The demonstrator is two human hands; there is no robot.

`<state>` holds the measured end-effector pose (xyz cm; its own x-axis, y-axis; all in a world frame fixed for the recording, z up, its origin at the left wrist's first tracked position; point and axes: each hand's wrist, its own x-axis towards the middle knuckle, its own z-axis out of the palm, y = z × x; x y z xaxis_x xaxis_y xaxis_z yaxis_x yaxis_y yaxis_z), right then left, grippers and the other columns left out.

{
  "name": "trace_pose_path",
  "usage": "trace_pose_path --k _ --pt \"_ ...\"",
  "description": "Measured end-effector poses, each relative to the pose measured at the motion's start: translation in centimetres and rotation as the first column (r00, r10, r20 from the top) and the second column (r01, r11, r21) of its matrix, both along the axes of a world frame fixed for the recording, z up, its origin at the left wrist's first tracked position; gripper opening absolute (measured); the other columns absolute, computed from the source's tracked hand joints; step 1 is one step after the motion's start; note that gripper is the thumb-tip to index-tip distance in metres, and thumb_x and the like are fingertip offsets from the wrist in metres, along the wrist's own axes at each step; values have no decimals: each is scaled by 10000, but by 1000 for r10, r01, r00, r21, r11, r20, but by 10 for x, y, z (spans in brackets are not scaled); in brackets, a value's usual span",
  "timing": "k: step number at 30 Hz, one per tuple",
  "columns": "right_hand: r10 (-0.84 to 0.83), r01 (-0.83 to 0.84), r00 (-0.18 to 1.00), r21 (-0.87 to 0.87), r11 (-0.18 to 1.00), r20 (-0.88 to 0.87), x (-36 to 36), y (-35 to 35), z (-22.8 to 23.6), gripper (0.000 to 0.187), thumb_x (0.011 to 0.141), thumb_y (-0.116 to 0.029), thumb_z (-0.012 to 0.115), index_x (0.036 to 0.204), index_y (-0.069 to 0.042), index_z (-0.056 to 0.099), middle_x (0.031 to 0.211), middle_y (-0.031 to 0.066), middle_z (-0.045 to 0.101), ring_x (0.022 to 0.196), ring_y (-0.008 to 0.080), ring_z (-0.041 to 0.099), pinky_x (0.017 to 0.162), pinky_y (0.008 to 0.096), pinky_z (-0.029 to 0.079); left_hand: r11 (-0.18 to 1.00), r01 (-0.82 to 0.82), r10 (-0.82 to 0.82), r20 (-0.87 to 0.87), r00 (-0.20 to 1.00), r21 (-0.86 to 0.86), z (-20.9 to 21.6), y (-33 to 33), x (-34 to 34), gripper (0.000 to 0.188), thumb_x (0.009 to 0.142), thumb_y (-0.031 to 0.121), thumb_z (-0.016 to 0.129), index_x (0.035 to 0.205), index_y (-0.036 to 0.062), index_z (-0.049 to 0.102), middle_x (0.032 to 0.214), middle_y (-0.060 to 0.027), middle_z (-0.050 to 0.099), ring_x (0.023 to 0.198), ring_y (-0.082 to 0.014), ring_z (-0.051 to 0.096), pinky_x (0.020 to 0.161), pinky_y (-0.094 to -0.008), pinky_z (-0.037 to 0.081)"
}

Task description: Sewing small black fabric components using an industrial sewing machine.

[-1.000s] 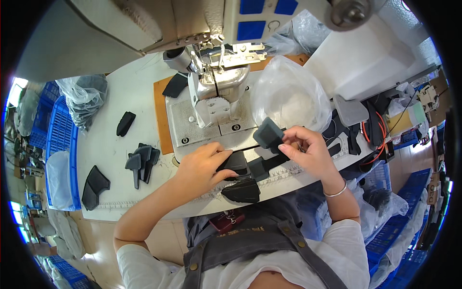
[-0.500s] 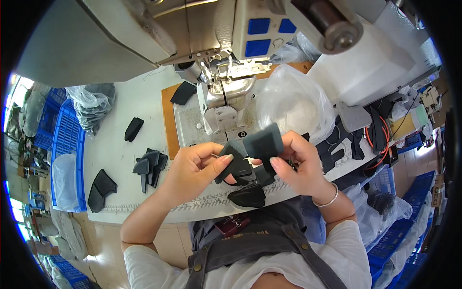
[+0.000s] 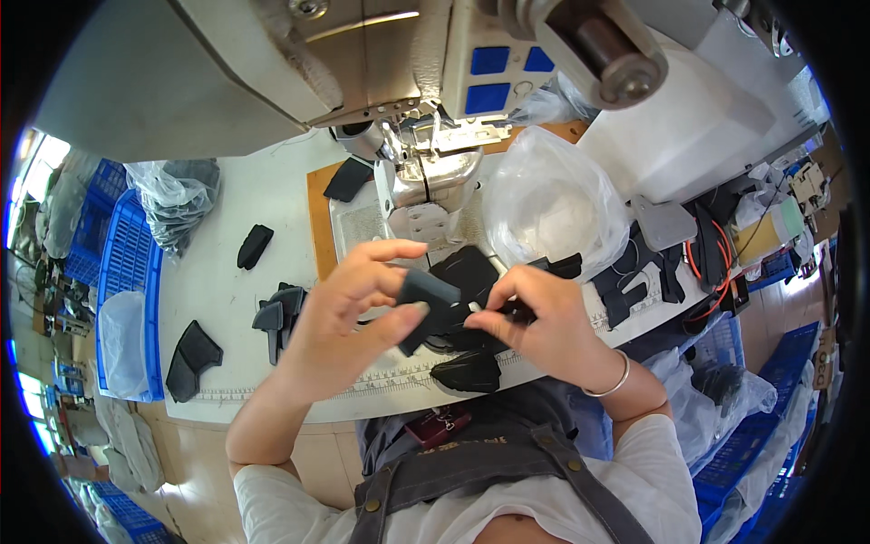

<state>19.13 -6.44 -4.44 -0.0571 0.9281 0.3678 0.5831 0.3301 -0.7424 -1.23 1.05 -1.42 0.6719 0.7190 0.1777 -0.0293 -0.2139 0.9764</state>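
In front of the sewing machine (image 3: 435, 177), both my hands work at small dark fabric pieces. My left hand (image 3: 340, 322) has a dark grey padded piece (image 3: 428, 288) between thumb and fingers, its index finger raised off it. With thumb and forefinger my right hand (image 3: 548, 322) pinches the edge of a black fabric piece (image 3: 467, 272), just right of the grey one. The curled fingers partly hide where it grips. Below the hands, another black piece (image 3: 466, 372) lies at the table's front edge, over the measuring tape (image 3: 381, 381).
Dark cut pieces (image 3: 279, 317) lie stacked on the white table, with single ones (image 3: 193, 360) to the left. A clear plastic bag (image 3: 555, 204) sits right of the machine. Blue crates (image 3: 131, 299) flank the table. Black straps (image 3: 625, 290) lie at right.
The smooth grey piece my right hand held up is no longer raised there. A black piece now shows between the hands. My left fingers have spread and lifted; my right hand has shifted left.
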Motion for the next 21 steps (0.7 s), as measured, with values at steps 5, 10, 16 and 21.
trace_pose_path --k 5,10,16,21 --pt "33 3 925 94 996 -379 -20 -11 -1 226 743 -87 678 859 -48 488 667 31 551 558 90 547 502 208 417 945 104 -94 47 995 -311 -6 0 10 43 811 17 563 816 -11 531 933 -50 541 786 -60 508 671 -207 427" --pt "83 -217 747 -124 968 -660 -13 -3 -3 284 753 -56 663 988 3 514 720 17 589 572 -3 466 492 154 371 966 78 -65 60 996 -248 -1 -1 10 55 809 -1 564 790 -8 514 830 -16 533 726 -44 490 622 -195 414" --pt "107 -167 834 -64 984 -541 -12 -4 7 179 754 -59 658 907 11 596 683 1 581 541 -1 425 473 158 344 956 112 -84 114 990 -273 1 2 10 63 802 -2 577 783 -10 518 818 -34 544 710 -51 499 602 -195 417" --pt "145 -178 849 -16 984 -509 -13 -4 7 200 751 -62 658 927 6 591 692 10 585 547 12 452 480 167 362 952 125 -94 124 988 -279 3 -1 10 64 806 6 576 779 -14 522 825 -40 546 707 -55 500 603 -198 421"
